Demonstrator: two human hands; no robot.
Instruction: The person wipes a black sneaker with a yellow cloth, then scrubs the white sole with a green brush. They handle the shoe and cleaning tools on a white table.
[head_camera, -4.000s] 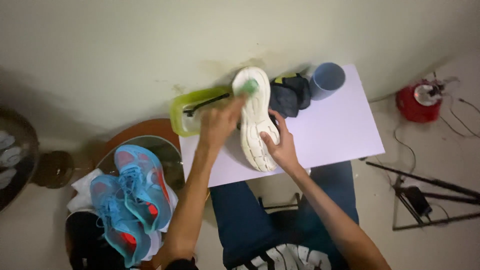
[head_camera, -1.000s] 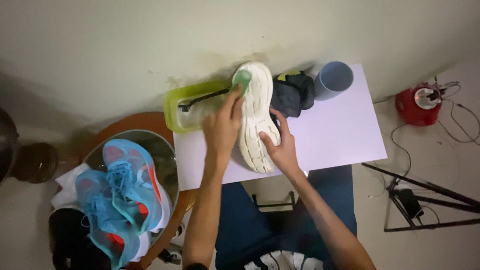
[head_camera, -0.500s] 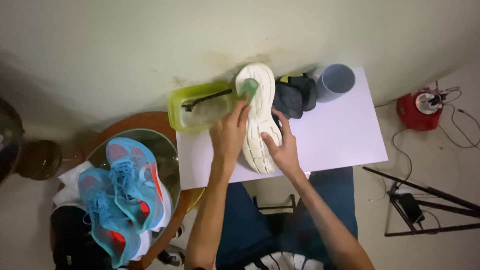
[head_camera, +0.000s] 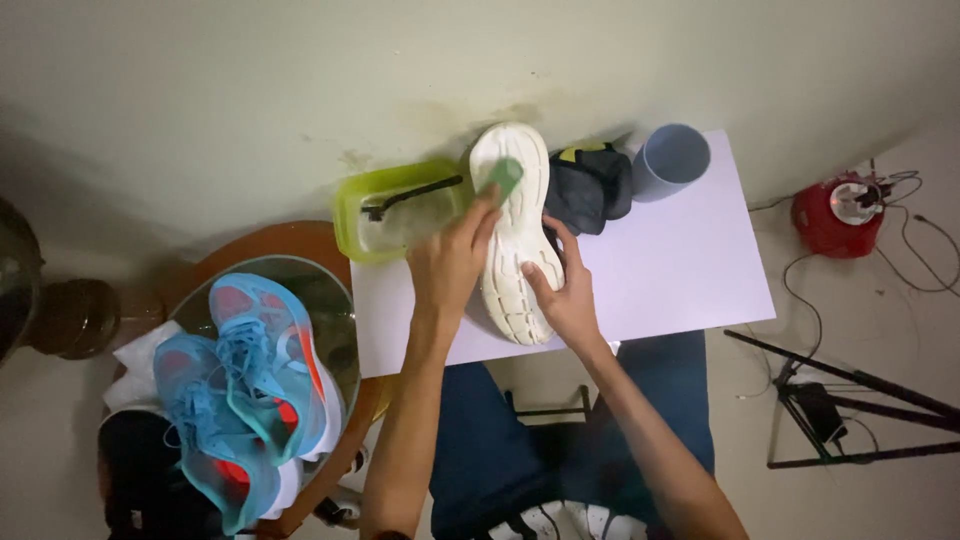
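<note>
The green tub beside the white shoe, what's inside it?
Inside the green tub lies a dark long-handled brush on a pale wet-looking bottom. The left hand covers its near corner.

Both forearms are left bare, with no sleeves seen down to the lower edge of the view. The left hand (head_camera: 450, 262) and the right hand (head_camera: 565, 298) are uncovered: no gloves, rings or watch are made out. The legs are clad in dark blue trousers (seen below the table edge).

A home corner: small white table (head_camera: 680, 270), plain wall, tiled floor.
</note>
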